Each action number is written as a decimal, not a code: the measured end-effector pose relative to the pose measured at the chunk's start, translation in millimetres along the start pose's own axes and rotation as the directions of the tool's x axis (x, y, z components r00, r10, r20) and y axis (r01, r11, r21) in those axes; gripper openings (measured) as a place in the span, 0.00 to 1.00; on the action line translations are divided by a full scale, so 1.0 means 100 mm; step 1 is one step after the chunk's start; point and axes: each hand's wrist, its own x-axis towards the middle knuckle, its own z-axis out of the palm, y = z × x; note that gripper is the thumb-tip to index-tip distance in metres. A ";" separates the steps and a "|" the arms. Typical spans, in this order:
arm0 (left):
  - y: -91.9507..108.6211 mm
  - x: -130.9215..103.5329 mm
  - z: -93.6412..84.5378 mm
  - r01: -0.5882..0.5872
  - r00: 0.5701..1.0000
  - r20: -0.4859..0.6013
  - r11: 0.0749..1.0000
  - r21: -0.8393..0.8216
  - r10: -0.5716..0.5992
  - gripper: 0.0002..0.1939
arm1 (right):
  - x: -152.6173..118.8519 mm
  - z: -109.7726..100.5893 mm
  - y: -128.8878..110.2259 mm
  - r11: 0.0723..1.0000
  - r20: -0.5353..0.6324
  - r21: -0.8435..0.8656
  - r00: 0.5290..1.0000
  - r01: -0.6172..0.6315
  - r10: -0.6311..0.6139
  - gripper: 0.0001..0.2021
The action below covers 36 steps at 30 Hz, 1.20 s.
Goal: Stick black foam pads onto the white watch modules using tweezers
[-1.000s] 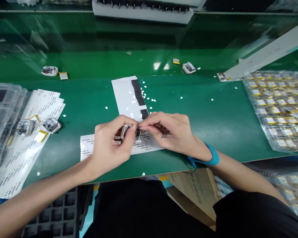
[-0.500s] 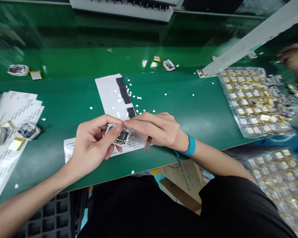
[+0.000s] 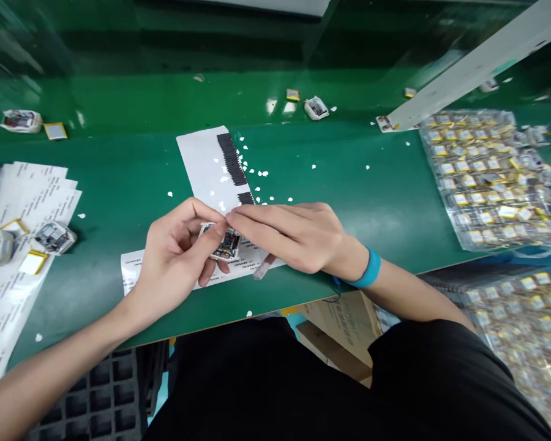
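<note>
My left hand (image 3: 179, 251) is closed around a small white device housing (image 3: 226, 244), its thumb lying across the open face, where a dark circuit board shows. Against the housing's upper edge rest the pinched fingertips of my right hand (image 3: 294, 236), which wears a blue wrist strap (image 3: 370, 268). Whatever lies between those fingertips is hidden. A narrow, greyish see-through piece (image 3: 262, 268) sticks out below the right palm; its kind is unclear. Beneath both hands lies a printed white sheet (image 3: 133, 266). Just beyond, a white backing sheet (image 3: 199, 156) carries a row of black strips (image 3: 232, 159).
Small white scraps (image 3: 263, 174) dot the green table (image 3: 349, 202). Printed sheets (image 3: 41, 196) with opened housings (image 3: 55, 237) and a battery (image 3: 33, 262) lie left. A clear tray of batteries (image 3: 477, 165) stands right, near a white post (image 3: 463, 70). A cardboard box (image 3: 344, 324) sits below the edge.
The view has shifted slightly. My right hand has turned a little at the housing, and the see-through piece has swung leftward. The other person's hand at the far right has gone from view.
</note>
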 end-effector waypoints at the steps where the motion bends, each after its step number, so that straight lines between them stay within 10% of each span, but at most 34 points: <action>1: -0.01 0.00 0.00 0.010 1.000 0.003 1.000 -0.017 -0.010 0.07 | -0.01 -0.03 -0.01 1.000 0.012 0.015 1.000 0.014 -0.015 0.14; 10: 0.05 -0.02 0.05 -0.070 0.994 -0.082 0.996 0.058 0.074 0.07 | 0.03 0.05 0.06 0.943 -0.060 0.316 0.989 -0.108 0.133 0.12; 19: 0.04 -0.04 0.05 -0.120 0.990 -0.066 0.990 0.074 0.125 0.07 | 0.16 0.01 0.01 0.463 0.280 0.765 0.879 -0.448 0.387 0.08; 27: 0.04 -0.02 0.04 -0.084 0.994 -0.058 0.989 0.121 0.091 0.09 | 0.13 0.01 0.05 0.546 0.250 0.697 0.871 -0.465 0.424 0.06; 36: -0.01 -0.02 0.05 -0.072 0.992 -0.096 0.987 0.144 0.086 0.08 | 0.07 0.05 -0.07 0.860 0.012 0.422 0.950 -0.288 0.312 0.10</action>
